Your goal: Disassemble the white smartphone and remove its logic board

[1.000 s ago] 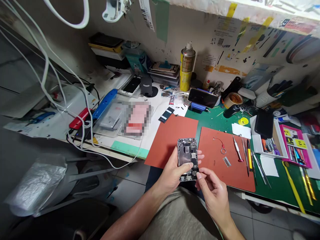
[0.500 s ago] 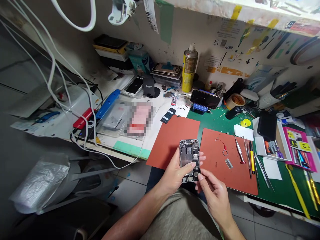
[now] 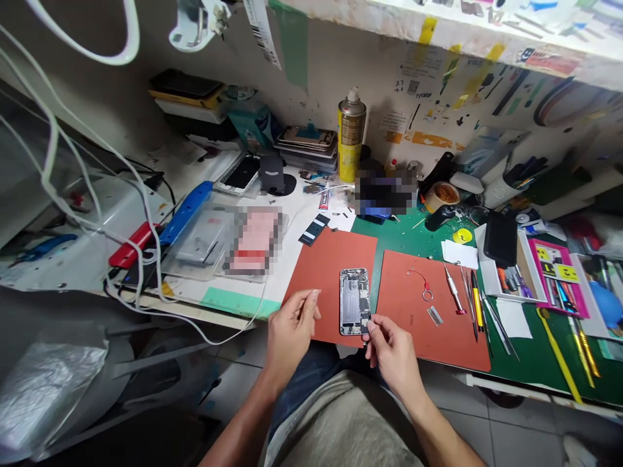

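An opened smartphone [image 3: 351, 305], its inner boards and metal frame showing, is over the left orange mat [image 3: 335, 256]. My right hand [image 3: 392, 353] pinches its lower right corner between thumb and fingers. Left of the phone and apart from it, my left hand [image 3: 294, 321] is closed, its thumb and forefinger pressed together over the mat's edge. Whatever those fingertips may hold is too small to make out. On the right orange mat [image 3: 399, 311] lie a ring with a red cord [image 3: 427, 295] and a small shiny metal plate [image 3: 435, 315].
Right of the mats lie a silver screwdriver [image 3: 453, 290], a yellow-handled tool [image 3: 477, 301] and tweezers [image 3: 499, 324]. A yellow spray can [image 3: 350, 136] stands behind. White cables [image 3: 102, 194] hang at the left, near a red-handled tool [image 3: 131, 246].
My left hand has let go of the phone and moved left, its fingertips now together. The phone is farther forward over the mat, still in my right hand. The view has shifted right.
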A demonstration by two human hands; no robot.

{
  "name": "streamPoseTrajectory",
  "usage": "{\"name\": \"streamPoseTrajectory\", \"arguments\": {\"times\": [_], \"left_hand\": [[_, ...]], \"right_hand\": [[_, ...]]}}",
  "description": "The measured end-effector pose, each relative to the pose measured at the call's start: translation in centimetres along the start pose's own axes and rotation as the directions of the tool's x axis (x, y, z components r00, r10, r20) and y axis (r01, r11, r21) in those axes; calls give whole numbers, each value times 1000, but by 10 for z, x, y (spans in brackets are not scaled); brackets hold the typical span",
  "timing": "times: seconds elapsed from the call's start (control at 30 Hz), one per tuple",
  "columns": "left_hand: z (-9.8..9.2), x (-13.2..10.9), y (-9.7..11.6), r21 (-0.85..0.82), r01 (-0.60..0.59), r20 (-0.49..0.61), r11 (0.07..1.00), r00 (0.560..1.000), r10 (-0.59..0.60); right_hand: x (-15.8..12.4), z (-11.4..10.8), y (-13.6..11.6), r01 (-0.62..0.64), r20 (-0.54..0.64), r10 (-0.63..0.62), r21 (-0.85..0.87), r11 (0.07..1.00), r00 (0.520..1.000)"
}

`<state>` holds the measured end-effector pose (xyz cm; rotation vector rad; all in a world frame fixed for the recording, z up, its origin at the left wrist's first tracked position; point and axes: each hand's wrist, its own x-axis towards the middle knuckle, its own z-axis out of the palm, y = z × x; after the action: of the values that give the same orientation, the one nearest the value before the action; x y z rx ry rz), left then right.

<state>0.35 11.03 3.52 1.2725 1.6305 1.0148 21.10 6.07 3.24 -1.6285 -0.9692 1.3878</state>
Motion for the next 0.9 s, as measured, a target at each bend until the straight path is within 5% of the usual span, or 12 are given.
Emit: {"name": "streamPoseTrajectory", "arguments": {"times": [0.27,0.4,0.47,0.53,0.6,0.77,0.9], "left_hand": [[0,25,-5,294,-317,132,902,948,290],[3,38,-3,315,-427,201,848,903,380],[3,40,-3,305,-415,207,857,908,366],[3,40,-5,295,-371,201,881,925,323],[2,40,-7,283,-330,192,901,940,283],[1,39,-10,271,-292,172,917,952,252],[-1,40,-8,248,-285,153,926,955,252]], "right_hand": [[2,7,-2,80,-61,-94,-212,974,994],[5,-27,-9,169,-159,-262,-443,880,952],[10,-58,-11,150,-285,-371,-578,802,884],[18,-92,-9,97,-405,-529,-719,688,746],[30,-120,-4,7,-407,-613,-830,558,677],[55,-144,8,-81,-295,-647,-937,340,703],[46,-140,4,-52,-297,-645,-927,371,704]]}}
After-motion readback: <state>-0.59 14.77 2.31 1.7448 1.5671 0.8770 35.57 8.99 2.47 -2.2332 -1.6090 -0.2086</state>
